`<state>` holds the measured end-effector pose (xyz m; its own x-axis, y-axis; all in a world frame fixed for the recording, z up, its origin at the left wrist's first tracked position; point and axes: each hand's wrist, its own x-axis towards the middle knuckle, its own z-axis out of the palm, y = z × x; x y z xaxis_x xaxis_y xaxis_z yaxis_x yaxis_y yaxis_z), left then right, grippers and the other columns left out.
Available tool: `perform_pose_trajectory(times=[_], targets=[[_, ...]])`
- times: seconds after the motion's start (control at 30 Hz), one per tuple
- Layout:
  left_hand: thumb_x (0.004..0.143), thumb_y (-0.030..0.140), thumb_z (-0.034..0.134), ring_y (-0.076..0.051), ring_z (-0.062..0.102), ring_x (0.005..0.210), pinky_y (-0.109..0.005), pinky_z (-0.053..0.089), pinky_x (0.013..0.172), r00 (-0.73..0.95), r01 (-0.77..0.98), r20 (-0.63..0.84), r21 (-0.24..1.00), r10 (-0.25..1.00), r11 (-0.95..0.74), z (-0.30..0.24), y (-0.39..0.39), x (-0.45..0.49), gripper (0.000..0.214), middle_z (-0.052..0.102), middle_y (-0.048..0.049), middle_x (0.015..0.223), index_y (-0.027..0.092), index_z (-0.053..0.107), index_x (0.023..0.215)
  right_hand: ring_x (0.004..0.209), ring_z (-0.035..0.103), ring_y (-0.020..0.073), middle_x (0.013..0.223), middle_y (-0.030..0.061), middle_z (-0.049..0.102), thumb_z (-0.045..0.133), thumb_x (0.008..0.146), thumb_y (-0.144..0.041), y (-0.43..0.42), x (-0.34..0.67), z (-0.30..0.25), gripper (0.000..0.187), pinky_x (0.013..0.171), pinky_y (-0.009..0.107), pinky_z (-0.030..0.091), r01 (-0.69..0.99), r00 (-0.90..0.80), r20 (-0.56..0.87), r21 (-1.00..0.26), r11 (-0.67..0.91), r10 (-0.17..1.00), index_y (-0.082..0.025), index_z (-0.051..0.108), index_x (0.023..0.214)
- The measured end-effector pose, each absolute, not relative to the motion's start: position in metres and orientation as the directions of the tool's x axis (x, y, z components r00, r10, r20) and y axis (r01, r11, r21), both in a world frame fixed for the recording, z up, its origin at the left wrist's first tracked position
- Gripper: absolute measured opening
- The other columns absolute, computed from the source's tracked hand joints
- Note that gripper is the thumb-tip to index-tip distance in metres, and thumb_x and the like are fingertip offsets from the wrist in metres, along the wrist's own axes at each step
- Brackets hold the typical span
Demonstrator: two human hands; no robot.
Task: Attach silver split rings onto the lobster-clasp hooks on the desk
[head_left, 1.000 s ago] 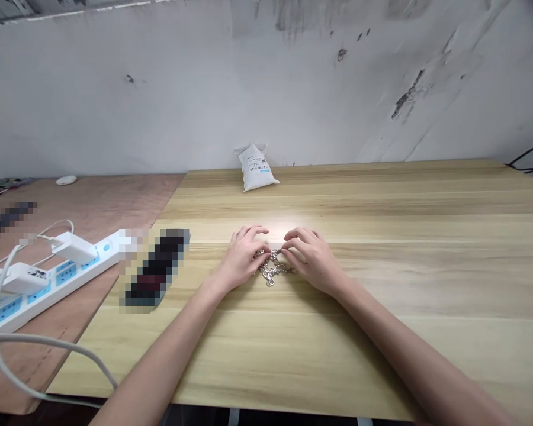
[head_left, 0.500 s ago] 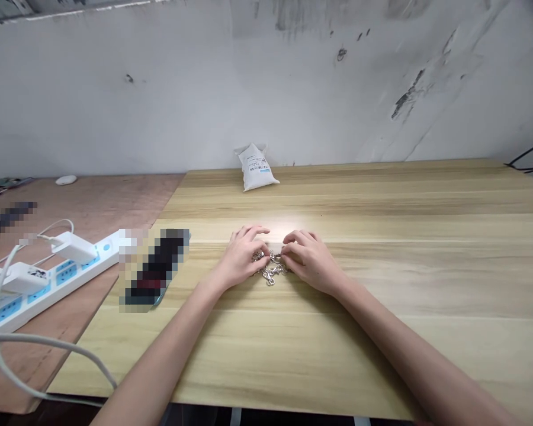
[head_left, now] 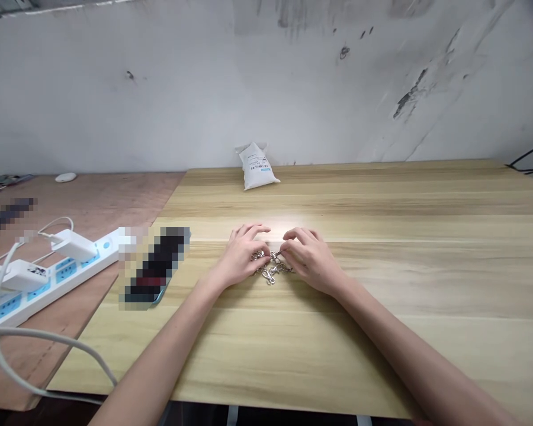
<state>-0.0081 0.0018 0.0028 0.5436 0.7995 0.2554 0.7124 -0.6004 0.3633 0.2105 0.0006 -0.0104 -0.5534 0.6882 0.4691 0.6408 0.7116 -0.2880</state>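
Clasps (head_left: 270,278) lie together on the surface (head_left: 382,343), between the two hands. The left hand (head_left: 244,254) pinches some of them; the right hand (head_left: 311,257) seems to pinch another. Both pinches should be light but steady, so nothing tangles.
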Motion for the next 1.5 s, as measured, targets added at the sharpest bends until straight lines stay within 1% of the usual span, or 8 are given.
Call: perform_pose_trajectory(times=[0.2,0.37,0.7,0.9,1.03,1.3,1.4,1.5], targets=[[0.088,0.029,0.063,-0.028,0.038,0.135,-0.050,0.031,0.107,0.548,0.718,0.261,0.341,0.795,-0.607,0.0022,0.0019,-0.0080,0.011,0.055,-0.0019,0.136,0.024,0.070,0.081,0.091,0.056,0.0190,0.101,0.0078,0.061,0.050,0.095,-0.019,0.0004,0.2098,-0.0118,0.013,0.089,0.038,0.036,0.652,-0.522,0.532,-0.255,0.714,0.667,-0.020,0.062,0.089],[0.088,0.029,0.064,-0.029,0.038,0.136,-0.051,0.030,0.108,0.546,0.724,0.252,0.339,0.799,-0.601,0.0032,0.0013,-0.0071,0.011,0.056,-0.0026,0.137,0.024,0.070,0.081,0.092,0.056,0.0196,0.103,0.0083,0.060,0.049,0.096,-0.021,0.0004,0.2094,-0.0129,0.016,0.090,0.039,0.036,0.648,-0.559,0.516,-0.218,0.730,0.650,-0.021,0.063,0.088],[0.088,0.029,0.064,-0.029,0.039,0.135,-0.052,0.030,0.109,0.545,0.711,0.268,0.354,0.794,-0.608,0.0021,0.0016,-0.0079,0.011,0.056,-0.0028,0.136,0.024,0.070,0.081,0.089,0.056,0.0188,0.100,0.0081,0.060,0.051,0.095,-0.020,0.0010,0.2105,-0.0129,0.014,0.090,0.039,0.036,0.663,-0.532,0.542,-0.211,0.718,0.650,-0.020,0.064,0.088],[0.088,0.029,0.064,-0.029,0.039,0.135,-0.052,0.031,0.108,0.545,0.712,0.264,0.356,0.796,-0.605,0.0011,0.0016,-0.0071,0.011,0.056,-0.0023,0.136,0.024,0.070,0.080,0.089,0.054,0.0187,0.099,0.0072,0.061,0.048,0.096,-0.020,-0.0007,0.2072,-0.0126,0.019,0.091,0.039,0.035,0.680,-0.568,0.531,-0.129,0.722,0.629,-0.020,0.063,0.085],[0.087,0.029,0.065,-0.029,0.039,0.135,-0.052,0.030,0.109,0.542,0.713,0.261,0.361,0.799,-0.601,0.0021,0.0018,-0.0066,0.010,0.056,-0.0027,0.136,0.024,0.070,0.080,0.086,0.053,0.0179,0.097,0.0068,0.060,0.047,0.096,-0.020,-0.0010,0.2070,-0.0115,0.020,0.092,0.038,0.035,0.676,-0.580,0.531,-0.111,0.729,0.618,-0.020,0.063,0.084],[0.086,0.028,0.066,-0.028,0.039,0.135,-0.051,0.030,0.109,0.456,0.708,0.256,0.475,0.852,-0.522,0.0050,0.0040,-0.0106,0.009,0.057,-0.0015,0.135,0.025,0.070,0.078,0.089,0.053,0.0180,0.098,0.0072,0.060,0.051,0.095,-0.018,0.0003,0.2105,-0.0091,0.019,0.091,0.035,0.036,0.632,-0.618,0.564,-0.059,0.773,0.548,-0.020,0.065,0.082],[0.085,0.027,0.067,-0.027,0.040,0.135,-0.051,0.028,0.111,0.391,0.684,0.292,0.543,0.873,-0.487,0.0070,0.0050,-0.0112,0.008,0.057,-0.0022,0.133,0.024,0.070,0.079,0.088,0.052,0.0182,0.097,0.0072,0.061,0.052,0.094,-0.017,0.0010,0.2112,-0.0078,0.018,0.091,0.035,0.036,0.638,-0.614,0.587,-0.023,0.769,0.528,-0.020,0.065,0.081],[0.084,0.027,0.068,-0.026,0.040,0.135,-0.049,0.028,0.113,0.312,0.638,0.310,0.632,0.898,-0.440,0.0074,0.0051,-0.0079,0.008,0.058,-0.0034,0.131,0.023,0.069,0.077,0.085,0.052,0.0178,0.093,0.0062,0.062,0.051,0.094,-0.017,0.0010,0.2094,-0.0083,0.018,0.090,0.035,0.036,0.655,-0.588,0.604,-0.034,0.755,0.538,-0.020,0.064,0.082]])
